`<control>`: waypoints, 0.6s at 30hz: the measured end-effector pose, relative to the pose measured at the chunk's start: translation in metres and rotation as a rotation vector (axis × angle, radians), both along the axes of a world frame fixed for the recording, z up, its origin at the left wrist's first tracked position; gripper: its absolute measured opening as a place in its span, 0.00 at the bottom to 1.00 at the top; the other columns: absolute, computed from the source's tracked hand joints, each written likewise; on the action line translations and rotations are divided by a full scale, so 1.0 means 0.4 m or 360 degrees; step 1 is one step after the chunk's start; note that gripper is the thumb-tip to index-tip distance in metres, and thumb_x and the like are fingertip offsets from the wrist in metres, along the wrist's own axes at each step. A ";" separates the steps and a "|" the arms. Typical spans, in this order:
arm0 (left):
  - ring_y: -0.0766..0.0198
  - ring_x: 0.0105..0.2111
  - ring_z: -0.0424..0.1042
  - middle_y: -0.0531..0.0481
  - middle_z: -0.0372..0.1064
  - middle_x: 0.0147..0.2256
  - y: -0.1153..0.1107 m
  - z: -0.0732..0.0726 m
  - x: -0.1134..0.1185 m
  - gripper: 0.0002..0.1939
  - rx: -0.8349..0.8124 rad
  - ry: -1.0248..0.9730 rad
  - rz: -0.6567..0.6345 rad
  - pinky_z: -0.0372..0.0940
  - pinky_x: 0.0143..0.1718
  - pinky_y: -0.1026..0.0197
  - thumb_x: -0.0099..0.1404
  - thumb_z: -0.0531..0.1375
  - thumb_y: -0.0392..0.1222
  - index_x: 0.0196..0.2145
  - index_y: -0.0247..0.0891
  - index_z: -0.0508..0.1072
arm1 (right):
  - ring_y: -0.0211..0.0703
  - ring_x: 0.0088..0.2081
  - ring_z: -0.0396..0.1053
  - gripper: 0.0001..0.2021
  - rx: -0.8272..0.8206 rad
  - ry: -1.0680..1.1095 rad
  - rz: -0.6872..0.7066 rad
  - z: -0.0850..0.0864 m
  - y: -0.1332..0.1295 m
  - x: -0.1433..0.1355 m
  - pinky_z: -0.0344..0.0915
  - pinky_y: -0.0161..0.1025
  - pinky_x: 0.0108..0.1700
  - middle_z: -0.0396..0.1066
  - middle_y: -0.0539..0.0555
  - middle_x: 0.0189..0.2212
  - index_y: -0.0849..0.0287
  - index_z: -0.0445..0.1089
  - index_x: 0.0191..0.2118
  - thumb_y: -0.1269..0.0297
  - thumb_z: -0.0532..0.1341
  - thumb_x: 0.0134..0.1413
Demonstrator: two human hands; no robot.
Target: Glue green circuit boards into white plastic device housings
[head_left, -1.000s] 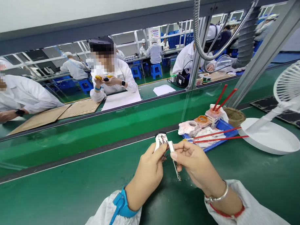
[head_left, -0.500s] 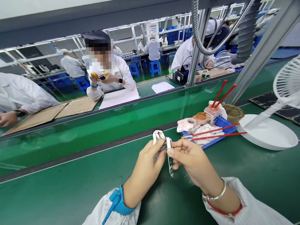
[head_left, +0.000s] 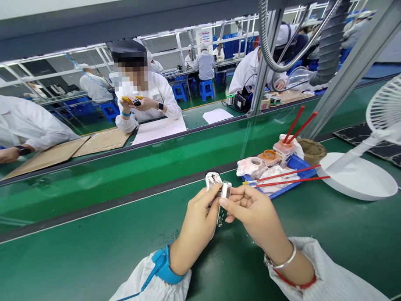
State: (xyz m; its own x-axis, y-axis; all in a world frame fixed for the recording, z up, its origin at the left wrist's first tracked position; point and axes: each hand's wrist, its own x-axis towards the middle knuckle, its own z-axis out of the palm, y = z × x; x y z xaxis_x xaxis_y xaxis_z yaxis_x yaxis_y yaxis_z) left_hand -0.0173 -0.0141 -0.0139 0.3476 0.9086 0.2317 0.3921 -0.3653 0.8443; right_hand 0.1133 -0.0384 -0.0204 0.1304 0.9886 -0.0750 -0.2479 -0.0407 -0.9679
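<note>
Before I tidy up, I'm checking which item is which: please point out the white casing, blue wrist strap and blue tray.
White casing (head_left: 213, 179): head view, on its white upper end.
Blue wrist strap (head_left: 168, 272): head view, on its band.
Blue tray (head_left: 300, 163): head view, on a bare part near its right end.

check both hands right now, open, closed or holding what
Left hand: closed, holding the white housing.
Right hand: closed, pinching the slim white part between thumb and fingers.
</note>
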 end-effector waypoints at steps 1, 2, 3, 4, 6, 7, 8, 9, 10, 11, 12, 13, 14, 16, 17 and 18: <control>0.61 0.45 0.68 0.47 0.69 0.46 -0.001 0.002 -0.001 0.19 -0.0077 -0.0045 -0.0029 0.62 0.46 0.60 0.65 0.51 0.36 0.52 0.43 0.68 | 0.34 0.20 0.67 0.15 0.0008 -0.0013 0.0005 0.001 0.002 0.005 0.72 0.33 0.23 0.71 0.49 0.23 0.63 0.69 0.33 0.60 0.70 0.39; 0.61 0.46 0.68 0.48 0.68 0.48 -0.003 0.003 -0.001 0.22 -0.0170 -0.0116 -0.0054 0.62 0.47 0.60 0.64 0.51 0.36 0.56 0.45 0.63 | 0.34 0.20 0.67 0.15 0.0013 -0.0032 0.0009 0.001 0.004 0.011 0.72 0.33 0.23 0.71 0.49 0.23 0.63 0.69 0.33 0.60 0.70 0.40; 0.61 0.45 0.68 0.49 0.67 0.50 -0.006 0.005 -0.002 0.27 -0.0293 -0.0222 -0.0079 0.62 0.46 0.59 0.64 0.52 0.35 0.60 0.48 0.56 | 0.33 0.20 0.67 0.15 0.0015 -0.0057 0.0008 0.002 0.005 0.016 0.72 0.33 0.23 0.71 0.49 0.23 0.63 0.69 0.33 0.60 0.69 0.40; 0.62 0.43 0.69 0.49 0.66 0.51 -0.008 0.006 -0.002 0.32 -0.0442 -0.0370 -0.0099 0.64 0.44 0.59 0.64 0.52 0.35 0.63 0.51 0.48 | 0.34 0.20 0.67 0.15 0.0012 -0.0084 0.0009 0.002 0.005 0.021 0.72 0.33 0.23 0.71 0.50 0.23 0.63 0.70 0.33 0.59 0.69 0.41; 0.63 0.37 0.71 0.48 0.65 0.52 -0.011 0.011 0.001 0.38 -0.0783 -0.0740 -0.0105 0.67 0.38 0.59 0.63 0.52 0.36 0.64 0.51 0.35 | 0.35 0.21 0.68 0.15 0.0009 -0.0135 0.0010 0.004 0.005 0.029 0.71 0.33 0.23 0.72 0.50 0.23 0.63 0.70 0.33 0.58 0.69 0.41; 0.64 0.34 0.71 0.46 0.66 0.52 -0.011 0.014 0.003 0.38 -0.0942 -0.0921 -0.0087 0.67 0.35 0.59 0.64 0.52 0.37 0.64 0.49 0.34 | 0.36 0.22 0.68 0.16 0.0011 -0.0158 0.0016 0.006 0.004 0.031 0.72 0.33 0.23 0.72 0.51 0.24 0.63 0.70 0.34 0.58 0.69 0.41; 0.64 0.33 0.71 0.44 0.66 0.51 -0.012 0.017 0.005 0.37 -0.1066 -0.1076 -0.0065 0.67 0.32 0.60 0.64 0.51 0.39 0.65 0.47 0.35 | 0.36 0.22 0.68 0.16 0.0012 -0.0185 0.0024 0.007 0.003 0.032 0.72 0.34 0.24 0.72 0.51 0.24 0.63 0.70 0.34 0.58 0.69 0.41; 0.64 0.31 0.71 0.43 0.67 0.50 -0.011 0.020 0.008 0.35 -0.1147 -0.1195 -0.0043 0.67 0.31 0.60 0.65 0.51 0.42 0.65 0.46 0.37 | 0.37 0.23 0.69 0.16 0.0009 -0.0215 0.0029 0.009 0.001 0.033 0.72 0.34 0.23 0.72 0.52 0.24 0.63 0.71 0.35 0.58 0.68 0.41; 0.64 0.31 0.71 0.44 0.69 0.48 -0.011 0.023 0.010 0.34 -0.1188 -0.1273 -0.0026 0.67 0.30 0.60 0.66 0.52 0.43 0.64 0.46 0.40 | 0.37 0.22 0.69 0.16 0.0003 -0.0247 0.0029 0.011 0.000 0.032 0.72 0.34 0.23 0.72 0.52 0.24 0.63 0.71 0.35 0.58 0.68 0.41; 0.64 0.30 0.71 0.45 0.70 0.46 -0.010 0.024 0.011 0.33 -0.1204 -0.1328 -0.0019 0.67 0.31 0.61 0.65 0.52 0.44 0.64 0.47 0.42 | 0.37 0.22 0.69 0.17 -0.0007 -0.0281 0.0020 0.012 -0.002 0.031 0.72 0.34 0.23 0.72 0.52 0.24 0.64 0.71 0.35 0.57 0.68 0.41; 0.65 0.31 0.72 0.46 0.71 0.45 -0.010 0.025 0.012 0.33 -0.1200 -0.1374 -0.0021 0.68 0.32 0.60 0.65 0.54 0.43 0.64 0.50 0.43 | 0.37 0.21 0.69 0.17 -0.0019 -0.0312 0.0002 0.013 -0.003 0.029 0.72 0.35 0.23 0.71 0.51 0.23 0.64 0.71 0.36 0.57 0.68 0.41; 0.65 0.33 0.72 0.48 0.72 0.44 -0.009 0.024 0.013 0.34 -0.1189 -0.1415 -0.0034 0.68 0.34 0.60 0.64 0.55 0.42 0.63 0.52 0.44 | 0.37 0.21 0.69 0.17 -0.0025 -0.0338 -0.0027 0.014 -0.005 0.027 0.72 0.35 0.23 0.71 0.51 0.23 0.64 0.71 0.35 0.57 0.69 0.41; 0.64 0.35 0.72 0.49 0.72 0.43 -0.010 0.023 0.013 0.35 -0.1179 -0.1449 -0.0048 0.67 0.37 0.60 0.64 0.57 0.41 0.63 0.53 0.44 | 0.37 0.21 0.69 0.17 -0.0023 -0.0358 -0.0059 0.014 -0.005 0.026 0.72 0.35 0.23 0.71 0.51 0.23 0.64 0.71 0.35 0.57 0.69 0.40; 0.64 0.38 0.72 0.50 0.72 0.42 -0.010 0.018 0.012 0.35 -0.1175 -0.1485 -0.0076 0.67 0.40 0.59 0.63 0.58 0.41 0.62 0.55 0.46 | 0.38 0.22 0.69 0.17 0.0001 -0.0386 -0.0110 0.015 -0.007 0.022 0.73 0.35 0.23 0.71 0.52 0.24 0.63 0.70 0.34 0.57 0.69 0.40; 0.63 0.39 0.72 0.51 0.72 0.42 -0.011 0.015 0.012 0.35 -0.1181 -0.1484 -0.0089 0.66 0.41 0.58 0.62 0.59 0.41 0.62 0.55 0.46 | 0.38 0.22 0.69 0.17 0.0018 -0.0402 -0.0125 0.015 -0.008 0.021 0.73 0.35 0.23 0.71 0.52 0.24 0.63 0.70 0.34 0.56 0.68 0.40; 0.63 0.39 0.72 0.51 0.72 0.42 -0.012 0.013 0.013 0.36 -0.1191 -0.1476 -0.0099 0.67 0.41 0.58 0.62 0.59 0.41 0.62 0.56 0.46 | 0.38 0.22 0.69 0.17 0.0036 -0.0422 -0.0133 0.015 -0.008 0.021 0.73 0.35 0.23 0.71 0.52 0.24 0.63 0.70 0.33 0.56 0.68 0.40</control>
